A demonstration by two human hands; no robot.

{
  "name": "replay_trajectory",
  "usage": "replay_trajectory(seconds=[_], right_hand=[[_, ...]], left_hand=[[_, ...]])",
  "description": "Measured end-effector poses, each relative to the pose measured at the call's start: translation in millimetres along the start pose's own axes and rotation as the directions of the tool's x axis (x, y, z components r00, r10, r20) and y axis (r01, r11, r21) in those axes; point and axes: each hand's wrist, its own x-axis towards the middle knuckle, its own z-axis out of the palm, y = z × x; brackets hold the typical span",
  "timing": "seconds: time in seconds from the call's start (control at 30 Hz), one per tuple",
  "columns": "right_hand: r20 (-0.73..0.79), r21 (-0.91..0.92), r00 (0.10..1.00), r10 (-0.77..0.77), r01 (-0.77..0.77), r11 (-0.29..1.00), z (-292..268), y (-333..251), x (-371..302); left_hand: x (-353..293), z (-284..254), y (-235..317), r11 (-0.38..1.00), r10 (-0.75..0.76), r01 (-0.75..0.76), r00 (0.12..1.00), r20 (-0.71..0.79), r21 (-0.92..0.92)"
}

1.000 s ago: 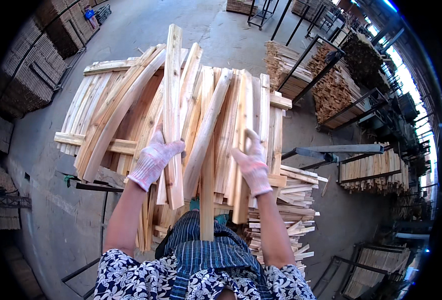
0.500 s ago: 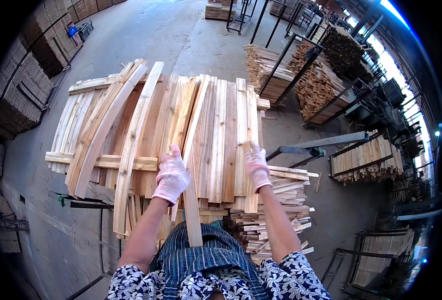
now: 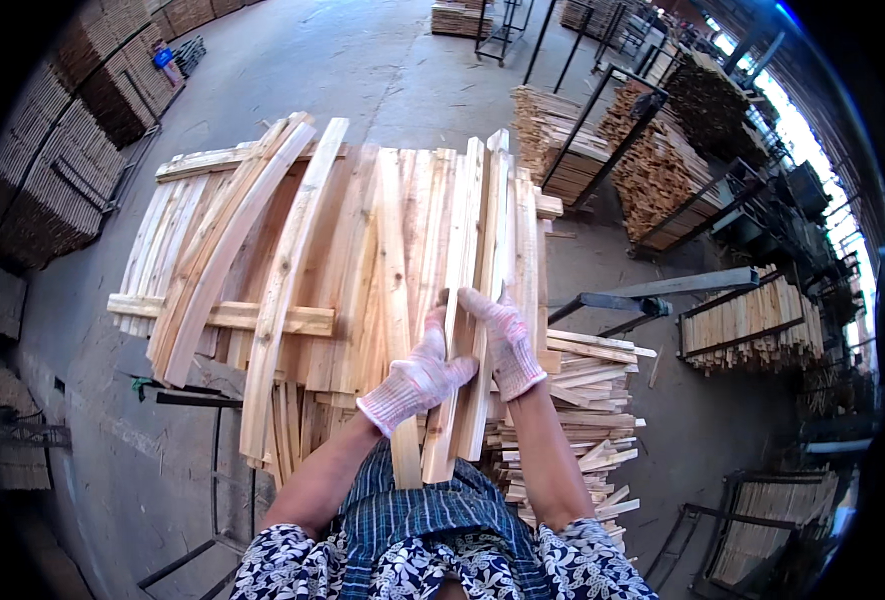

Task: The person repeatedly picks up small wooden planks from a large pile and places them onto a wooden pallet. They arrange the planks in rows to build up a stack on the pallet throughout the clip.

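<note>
My left hand (image 3: 421,370), in a pale pinkish knitted glove, grips a long wooden board (image 3: 465,235) from its left side. Its thumb reaches across the face of that board. My right hand (image 3: 505,335), gloved alike, is closed around a second wooden board (image 3: 497,210) just to the right, its fingertips meeting the first. Both boards are tilted up close together, their near ends toward my apron. Under them lies a layer of planks side by side (image 3: 363,250). A narrow loose plank (image 3: 395,300) lies lengthwise left of my left hand.
Several curved boards (image 3: 288,270) lie across the stack's left part, over a crosspiece (image 3: 308,320). Below right is a pile of short offcuts (image 3: 603,400). A metal bar (image 3: 683,282) juts out at the right. Board stacks (image 3: 653,160) in metal frames stand beyond.
My right hand has come left toward my left hand, which has moved right. Two boards are now gripped and raised from the layer. The view has shifted slightly.
</note>
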Motion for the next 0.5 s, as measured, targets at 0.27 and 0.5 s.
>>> replay_trajectory(seconds=[0.27, 0.5], right_hand=[[-0.083, -0.092, 0.991, -0.103, 0.096, 0.991, -51, -58, -33], [-0.094, -0.669, 0.982, -0.162, 0.058, 0.741, -110, -72, 26]], left_hand=[[38, 54, 51, 0.870, -0.182, 0.022, 0.943, 0.279, 0.492], [99, 77, 30, 0.592, 0.118, -0.191, 0.982, 0.151, 0.783]])
